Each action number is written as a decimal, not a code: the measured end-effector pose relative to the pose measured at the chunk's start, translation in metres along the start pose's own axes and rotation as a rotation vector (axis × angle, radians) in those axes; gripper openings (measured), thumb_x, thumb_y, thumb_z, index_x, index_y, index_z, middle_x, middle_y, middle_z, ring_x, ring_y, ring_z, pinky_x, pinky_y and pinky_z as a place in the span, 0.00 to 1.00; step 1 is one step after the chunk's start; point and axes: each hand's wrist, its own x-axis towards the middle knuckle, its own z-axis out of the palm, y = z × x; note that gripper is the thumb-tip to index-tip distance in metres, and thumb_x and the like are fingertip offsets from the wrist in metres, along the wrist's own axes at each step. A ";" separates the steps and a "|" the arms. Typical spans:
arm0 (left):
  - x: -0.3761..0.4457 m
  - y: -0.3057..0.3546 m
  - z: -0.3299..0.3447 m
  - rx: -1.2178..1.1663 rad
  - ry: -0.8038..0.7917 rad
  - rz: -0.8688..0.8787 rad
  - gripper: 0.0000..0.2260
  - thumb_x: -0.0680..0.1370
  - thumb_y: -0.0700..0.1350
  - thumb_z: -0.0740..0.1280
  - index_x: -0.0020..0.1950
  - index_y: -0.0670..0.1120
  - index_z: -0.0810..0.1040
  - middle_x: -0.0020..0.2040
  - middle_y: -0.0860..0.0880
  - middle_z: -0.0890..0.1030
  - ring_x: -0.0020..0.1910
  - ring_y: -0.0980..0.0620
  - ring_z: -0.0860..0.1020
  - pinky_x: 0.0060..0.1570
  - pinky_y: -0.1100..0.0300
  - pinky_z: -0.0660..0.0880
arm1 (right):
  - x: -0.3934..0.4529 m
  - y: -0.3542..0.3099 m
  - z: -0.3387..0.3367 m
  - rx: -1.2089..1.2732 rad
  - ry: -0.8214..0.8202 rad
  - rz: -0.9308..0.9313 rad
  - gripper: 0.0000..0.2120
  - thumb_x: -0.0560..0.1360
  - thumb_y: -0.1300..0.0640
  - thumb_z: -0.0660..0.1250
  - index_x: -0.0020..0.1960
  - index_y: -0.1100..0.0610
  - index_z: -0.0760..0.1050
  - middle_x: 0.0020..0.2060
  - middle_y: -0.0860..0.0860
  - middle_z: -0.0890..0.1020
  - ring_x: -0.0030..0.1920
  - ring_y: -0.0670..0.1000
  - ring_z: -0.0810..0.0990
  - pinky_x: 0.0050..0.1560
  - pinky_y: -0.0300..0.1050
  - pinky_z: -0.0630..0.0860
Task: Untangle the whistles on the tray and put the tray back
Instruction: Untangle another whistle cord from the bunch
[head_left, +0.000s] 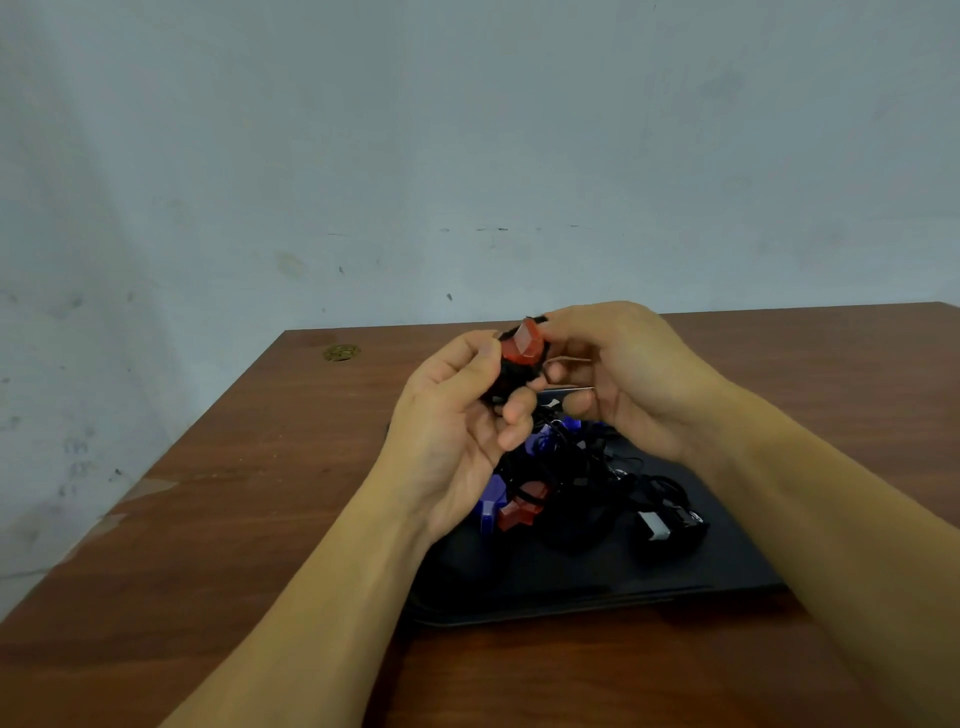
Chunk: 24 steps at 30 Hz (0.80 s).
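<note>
Early going: left hand (457, 415) and right hand (618, 374) pinching red whistle (524, 344), probably its cord; tangled whistles (566, 483) remaining on tray (571, 592).

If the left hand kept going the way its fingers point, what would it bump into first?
Probably the right hand. The left hand points its curled fingers rightward across the red whistle both hands hold above the tray. Depth is hard to judge, so that's a guess.

Both hands (545, 405) & forearms bare, no sleeves, rings or watch visible.
</note>
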 end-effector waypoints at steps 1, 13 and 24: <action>-0.001 -0.001 0.000 0.009 -0.019 -0.001 0.07 0.82 0.41 0.59 0.56 0.39 0.74 0.43 0.41 0.78 0.30 0.53 0.68 0.25 0.64 0.66 | 0.000 -0.001 -0.001 0.019 -0.020 0.031 0.09 0.76 0.59 0.65 0.43 0.61 0.82 0.38 0.54 0.78 0.30 0.45 0.73 0.24 0.36 0.63; -0.005 0.004 0.005 -0.369 -0.194 -0.213 0.10 0.81 0.44 0.59 0.52 0.39 0.75 0.37 0.45 0.72 0.25 0.57 0.66 0.21 0.68 0.62 | 0.003 -0.014 -0.023 -0.353 -0.273 -0.258 0.07 0.75 0.54 0.69 0.38 0.53 0.79 0.36 0.51 0.77 0.38 0.52 0.72 0.39 0.41 0.68; -0.001 0.003 0.005 -0.367 -0.006 -0.257 0.06 0.81 0.45 0.61 0.51 0.43 0.72 0.34 0.46 0.71 0.22 0.57 0.63 0.17 0.68 0.60 | 0.002 0.001 -0.029 -1.278 0.051 -1.076 0.07 0.82 0.53 0.63 0.53 0.54 0.79 0.44 0.47 0.75 0.35 0.51 0.73 0.30 0.50 0.72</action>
